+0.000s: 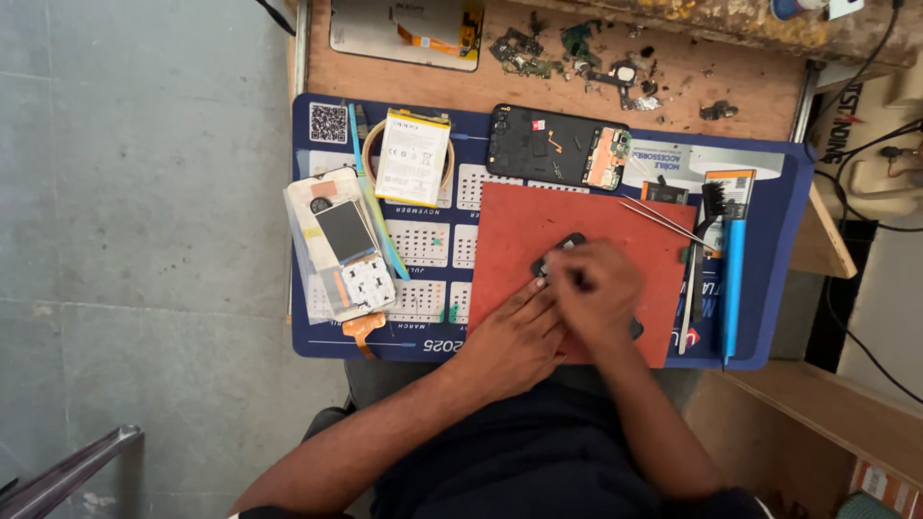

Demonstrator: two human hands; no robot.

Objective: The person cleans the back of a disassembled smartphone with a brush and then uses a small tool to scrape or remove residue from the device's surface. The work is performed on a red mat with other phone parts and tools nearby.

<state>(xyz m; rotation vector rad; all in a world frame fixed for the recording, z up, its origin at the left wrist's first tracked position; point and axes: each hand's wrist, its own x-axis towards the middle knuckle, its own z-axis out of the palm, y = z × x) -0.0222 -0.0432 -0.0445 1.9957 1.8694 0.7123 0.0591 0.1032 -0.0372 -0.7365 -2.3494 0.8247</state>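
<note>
The person wears a dark navy top (538,452). Both forearms are bare to above the elbows, and the left hand (510,341) and right hand (596,284) are ungloved.

Small dark phone part (569,244): black, flat, lying on red mat (519,231) at bench middle. Mostly hidden; top edge visible, another dark corner visible lower right. Exact shape unclear.

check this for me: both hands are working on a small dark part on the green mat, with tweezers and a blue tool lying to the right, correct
Not quite: the mat under the hands is red, not green, as the head view shows. The rest holds: the left hand and right hand meet over the small dark part, with tweezers and blue tool lying to the right.
</note>
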